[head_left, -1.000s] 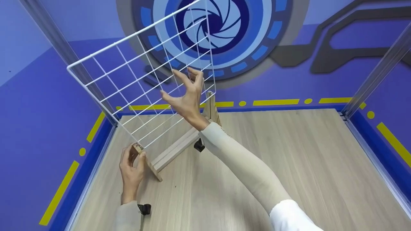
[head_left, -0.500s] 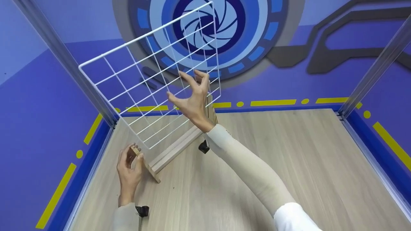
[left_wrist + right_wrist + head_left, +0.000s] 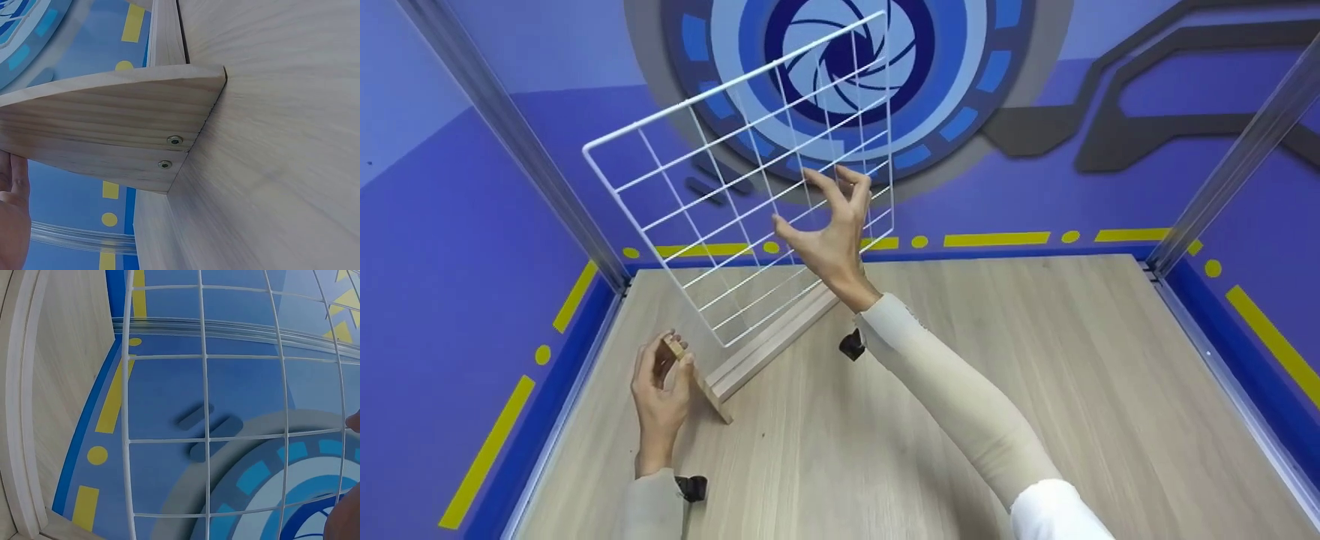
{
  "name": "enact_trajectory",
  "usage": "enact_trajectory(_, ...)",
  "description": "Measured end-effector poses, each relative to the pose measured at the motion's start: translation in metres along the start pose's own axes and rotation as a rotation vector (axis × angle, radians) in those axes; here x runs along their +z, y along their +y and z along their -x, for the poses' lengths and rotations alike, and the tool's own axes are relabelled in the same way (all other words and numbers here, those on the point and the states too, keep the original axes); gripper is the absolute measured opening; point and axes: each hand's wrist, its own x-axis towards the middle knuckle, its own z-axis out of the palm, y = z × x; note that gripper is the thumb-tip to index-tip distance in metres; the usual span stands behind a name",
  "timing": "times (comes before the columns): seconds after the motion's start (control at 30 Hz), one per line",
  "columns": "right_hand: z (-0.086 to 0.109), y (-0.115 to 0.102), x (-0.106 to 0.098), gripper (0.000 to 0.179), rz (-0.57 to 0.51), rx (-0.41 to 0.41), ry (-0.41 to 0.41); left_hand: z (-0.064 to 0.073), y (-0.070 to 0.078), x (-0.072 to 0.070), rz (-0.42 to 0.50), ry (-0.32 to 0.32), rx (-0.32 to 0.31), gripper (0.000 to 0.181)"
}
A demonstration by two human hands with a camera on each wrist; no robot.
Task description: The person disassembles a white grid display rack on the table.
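My right hand (image 3: 836, 232) holds a white wire grid panel (image 3: 643, 229), thumb and fingers spread and hooked at its wires. The panel stands tilted above a low wooden stand (image 3: 772, 341), its lower left corner apart from the stand's near end board (image 3: 712, 394). With fingers and thumb, my left hand (image 3: 660, 401) grips the top of that end board. In the left wrist view, two metal bolts show on the end board (image 3: 112, 115), and fingers (image 3: 19, 177) touch its edge. The right wrist view shows the grid wires (image 3: 205, 399) close up; the far end of the stand is hidden behind my right hand.
The stand rests on a wood-grain tabletop (image 3: 1035, 375). Blue and purple printed walls (image 3: 945, 202) with yellow dashes enclose the back and sides. Metal posts (image 3: 532, 157) rise at the back corners. A small black device (image 3: 694, 487) sits at each wrist.
My right hand has moved right with the grid panel, and the panel's lower left corner has come away from the end board. My left hand stays on the board, nearly still.
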Motion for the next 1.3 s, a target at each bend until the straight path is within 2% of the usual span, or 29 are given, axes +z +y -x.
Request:
enact_trajectory(0.2, 0.002, 0.004, -0.006, 0.066, -0.009, -0.005, 0.034, 0.0, 0.001, 0.001, -0.008, 0.0, 0.003, 0.052)
enact_trajectory(0.47, 0.009, 0.012, -0.016, 0.065, -0.014, -0.03, 0.042, 0.001, 0.008, 0.003, 0.008, 0.045, -0.012, 0.048)
enact_trajectory(0.77, 0.014, 0.024, -0.034, 0.065, 0.055, -0.073, 0.097, 0.0, -0.001, 0.001, -0.003, 0.029, -0.002, 0.051)
enact_trajectory(1.0, 0.021, 0.034, -0.045, 0.064, 0.1, -0.05, 0.12, 0.0, -0.003, 0.002, 0.01, 0.013, 0.003, 0.05)
enact_trajectory(1.3, 0.029, 0.048, -0.058, 0.065, 0.131, -0.017, 0.138, 0.0, -0.002, 0.004, 0.007, 0.04, -0.002, 0.049)
